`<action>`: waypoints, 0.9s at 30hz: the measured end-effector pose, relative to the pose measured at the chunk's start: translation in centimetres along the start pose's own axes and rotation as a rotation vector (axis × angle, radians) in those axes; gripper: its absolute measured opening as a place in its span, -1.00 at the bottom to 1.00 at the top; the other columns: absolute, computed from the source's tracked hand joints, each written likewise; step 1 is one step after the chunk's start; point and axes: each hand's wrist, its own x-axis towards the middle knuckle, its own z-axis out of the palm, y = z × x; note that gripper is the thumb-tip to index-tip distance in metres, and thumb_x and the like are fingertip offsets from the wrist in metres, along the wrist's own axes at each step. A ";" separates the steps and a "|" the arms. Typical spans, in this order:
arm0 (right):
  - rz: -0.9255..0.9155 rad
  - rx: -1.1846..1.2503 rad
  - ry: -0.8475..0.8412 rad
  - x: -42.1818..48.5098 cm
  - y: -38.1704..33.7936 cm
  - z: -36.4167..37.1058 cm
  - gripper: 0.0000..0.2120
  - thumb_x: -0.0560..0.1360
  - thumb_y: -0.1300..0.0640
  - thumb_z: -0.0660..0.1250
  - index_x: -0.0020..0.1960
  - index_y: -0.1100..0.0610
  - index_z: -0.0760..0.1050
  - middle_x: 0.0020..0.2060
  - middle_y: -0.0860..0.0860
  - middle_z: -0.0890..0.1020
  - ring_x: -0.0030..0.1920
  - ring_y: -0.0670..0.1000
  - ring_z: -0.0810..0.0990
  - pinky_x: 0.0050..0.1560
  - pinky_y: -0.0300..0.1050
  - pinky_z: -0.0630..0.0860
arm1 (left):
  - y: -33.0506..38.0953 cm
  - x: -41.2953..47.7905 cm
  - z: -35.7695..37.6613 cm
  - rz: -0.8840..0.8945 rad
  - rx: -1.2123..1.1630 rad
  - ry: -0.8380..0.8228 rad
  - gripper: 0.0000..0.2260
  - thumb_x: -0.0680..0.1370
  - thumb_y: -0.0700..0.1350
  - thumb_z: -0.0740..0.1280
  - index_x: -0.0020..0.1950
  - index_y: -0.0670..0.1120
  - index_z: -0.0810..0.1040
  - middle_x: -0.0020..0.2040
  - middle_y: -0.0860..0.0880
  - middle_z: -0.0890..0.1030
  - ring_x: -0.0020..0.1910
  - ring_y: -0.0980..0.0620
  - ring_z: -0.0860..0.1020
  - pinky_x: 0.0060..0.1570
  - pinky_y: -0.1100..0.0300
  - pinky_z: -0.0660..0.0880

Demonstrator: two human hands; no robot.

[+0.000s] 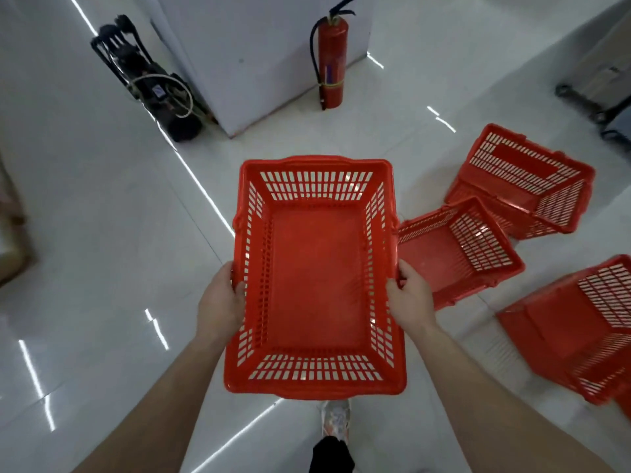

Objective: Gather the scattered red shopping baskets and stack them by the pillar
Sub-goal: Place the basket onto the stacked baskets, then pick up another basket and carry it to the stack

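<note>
The left hand (pixel 220 303) and right hand (pixel 411 302) are clamped on the side rims of a red basket (pixel 317 278), held level at centre. Three more baskets (pixel 457 250) are seen at three o'clock, the pillar (pixel 252 56) at twelve.

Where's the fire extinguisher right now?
In the head view, the fire extinguisher stands upright on the floor at top centre, by the white pillar, beyond the held basket.

Held basket (pixel 316 274) is red moulded plastic, smooth matt solid bottom, slotted lattice walls; the three baskets on the floor, nearest (pixel 457 250), far (pixel 522 179), right-edge (pixel 577 329), look the same plastic. Floor tiles (pixel 102 233) are white, highly glossy, mirroring ceiling lights. Fire extinguisher (pixel 331 63) has a smooth red painted body and black rubbery hose; pillar (pixel 259 56) is matt white.
</note>
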 end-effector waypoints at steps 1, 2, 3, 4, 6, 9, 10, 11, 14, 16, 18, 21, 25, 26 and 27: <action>0.004 -0.008 -0.018 0.2 0.9 0.6 -0.69 0.52 0.23 0.24 0.19 -0.04 0.57 -0.09 -0.11 0.68 -0.08 -0.05 0.65 0.04 0.04 0.60 | -0.7 0.3 0.7 -0.014 -0.011 -0.024 -0.82 0.63 0.10 0.20 0.22 0.31 0.35 -0.01 0.25 0.60 -0.12 0.15 0.64 -0.05 -0.08 0.64; 0.006 -0.005 -0.035 0.5 1.6 1.2 -0.66 0.51 0.24 0.24 0.21 -0.04 0.55 -0.04 -0.11 0.67 -0.03 -0.08 0.65 0.08 0.02 0.59 | -1.2 0.6 1.5 -0.019 -0.021 -0.032 -0.78 0.63 0.09 0.20 0.27 0.28 0.36 0.03 0.21 0.61 -0.08 0.12 0.65 -0.03 -0.08 0.63; 0.021 0.008 -0.051 0.9 2.2 1.7 -0.65 0.51 0.23 0.25 0.23 -0.05 0.53 0.00 -0.11 0.66 0.01 -0.09 0.64 0.11 0.01 0.58 | -1.6 1.1 2.1 -0.017 -0.028 -0.030 -0.76 0.63 0.08 0.21 0.30 0.26 0.37 0.06 0.20 0.62 -0.06 0.10 0.65 -0.02 -0.07 0.63; 0.055 0.018 -0.069 1.5 2.8 2.2 -0.65 0.52 0.21 0.25 0.24 -0.06 0.52 0.02 -0.11 0.66 0.03 -0.07 0.64 0.13 0.02 0.58 | -1.8 1.5 2.7 -0.021 -0.034 -0.033 -0.74 0.62 0.09 0.23 0.30 0.25 0.37 0.05 0.22 0.61 -0.06 0.10 0.65 -0.03 -0.05 0.63; 0.121 0.006 -0.122 2.7 4.0 2.9 -0.63 0.53 0.20 0.26 0.31 -0.05 0.49 0.05 -0.11 0.66 0.06 -0.03 0.65 0.15 0.01 0.57 | -2.2 2.3 4.0 -0.048 -0.026 -0.084 -0.73 0.59 0.11 0.27 0.29 0.24 0.40 0.02 0.24 0.60 -0.08 0.09 0.66 -0.06 -0.03 0.63; 0.137 0.016 -0.254 3.8 5.7 3.9 -0.51 0.53 0.28 0.27 0.44 0.07 0.42 0.20 -0.06 0.63 0.20 -0.01 0.61 0.28 -0.02 0.49 | -2.8 2.6 5.6 -0.116 0.084 -0.233 -0.59 0.56 0.09 0.34 0.38 0.07 0.40 0.15 0.04 0.61 0.04 -0.05 0.65 0.04 -0.15 0.60; 0.139 -0.011 -0.278 4.0 6.4 3.9 -0.52 0.53 0.28 0.28 0.44 0.10 0.43 0.25 -0.02 0.62 0.25 0.02 0.59 0.31 -0.02 0.46 | -2.9 2.4 6.2 -0.127 0.137 -0.250 -0.52 0.54 0.09 0.35 0.43 0.01 0.38 0.20 -0.03 0.58 0.10 -0.11 0.62 0.10 -0.17 0.57; 0.148 -0.064 -0.281 4.0 7.1 3.8 -0.52 0.53 0.24 0.31 0.44 0.15 0.43 0.28 0.02 0.59 0.29 0.06 0.56 0.33 -0.03 0.43 | -2.8 2.1 6.9 -0.124 0.192 -0.242 -0.48 0.53 0.07 0.36 0.46 -0.04 0.37 0.24 -0.10 0.56 0.17 -0.16 0.58 0.16 -0.16 0.53; 0.195 -0.227 -0.253 3.6 9.7 1.5 -0.43 0.50 0.09 0.40 0.47 0.18 0.39 0.30 0.12 0.53 0.31 0.12 0.50 0.33 0.00 0.40 | -0.2 0.5 9.5 -0.098 0.287 -0.223 -0.37 0.53 0.07 0.37 0.53 -0.13 0.30 0.39 -0.19 0.46 0.33 -0.21 0.45 0.28 -0.13 0.43; 0.243 -0.282 -0.224 3.3 12.0 -1.5 -0.44 0.45 0.01 0.44 0.41 0.12 0.44 0.23 0.12 0.54 0.26 0.14 0.51 0.28 0.04 0.44 | 2.9 -0.5 12.0 -0.033 0.285 -0.279 -0.34 0.54 0.08 0.37 0.55 -0.13 0.27 0.45 -0.16 0.40 0.40 -0.16 0.39 0.36 -0.08 0.36; 0.329 -0.285 -0.161 3.7 15.0 -5.0 -0.47 0.43 -0.03 0.46 0.35 0.10 0.48 0.19 0.12 0.54 0.22 0.17 0.53 0.23 0.04 0.46 | 6.4 -0.8 15.2 0.072 0.292 -0.331 -0.34 0.53 0.07 0.39 0.55 -0.14 0.28 0.46 -0.15 0.40 0.42 -0.13 0.38 0.38 -0.02 0.32; 0.491 -0.221 -0.024 4.6 20.2 -10.5 -0.40 0.45 -0.05 0.46 0.42 0.15 0.43 0.23 0.17 0.53 0.22 0.18 0.56 0.25 0.04 0.47 | 12.6 -0.5 21.0 0.220 0.309 -0.402 -0.34 0.51 0.05 0.41 0.53 -0.16 0.30 0.45 -0.16 0.41 0.43 -0.11 0.36 0.41 0.02 0.28; 0.618 -0.179 -0.012 6.8 27.4 -16.2 -0.31 0.47 -0.06 0.43 0.50 0.20 0.34 0.34 0.21 0.49 0.29 0.21 0.52 0.30 0.09 0.45 | 19.8 0.5 29.1 0.315 0.335 -0.438 -0.38 0.50 0.02 0.41 0.50 -0.16 0.35 0.42 -0.14 0.46 0.40 -0.10 0.40 0.35 0.08 0.28; 0.637 -0.164 -0.011 7.6 29.1 -17.1 -0.29 0.47 -0.06 0.43 0.51 0.20 0.32 0.36 0.21 0.48 0.30 0.22 0.51 0.30 0.10 0.45 | 21.2 1.1 31.2 0.323 0.337 -0.442 -0.40 0.50 0.01 0.42 0.48 -0.16 0.37 0.39 -0.14 0.48 0.38 -0.11 0.42 0.32 0.10 0.30; 0.652 -0.155 -0.015 8.5 30.9 -17.7 -0.28 0.47 -0.07 0.42 0.52 0.20 0.30 0.37 0.21 0.47 0.31 0.23 0.50 0.30 0.11 0.45 | 22.4 1.9 33.3 0.331 0.337 -0.443 -0.43 0.50 0.00 0.42 0.45 -0.16 0.40 0.36 -0.16 0.51 0.35 -0.12 0.44 0.30 0.11 0.30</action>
